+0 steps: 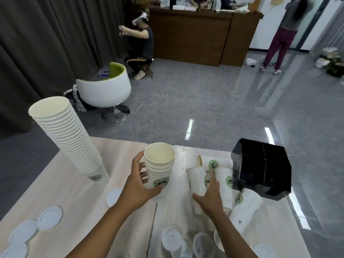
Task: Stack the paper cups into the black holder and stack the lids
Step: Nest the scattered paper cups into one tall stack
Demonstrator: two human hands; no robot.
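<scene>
Matt white paper cups (159, 169), centre; glossy black plastic holder (260, 170), right; pale wood-grain table (78, 198), lower frame.

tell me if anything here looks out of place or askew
Yes. The black holder sits tipped on an edge at the table's right side, not flat. Loose cups lie on their sides beside it, one just left of it. The tall cup stack leans left.

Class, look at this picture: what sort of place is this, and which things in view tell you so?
Probably an office lobby or reception area: a long wooden counter at the back, grey carpet tiles, and a white swivel chair beside dark curtains.
</scene>
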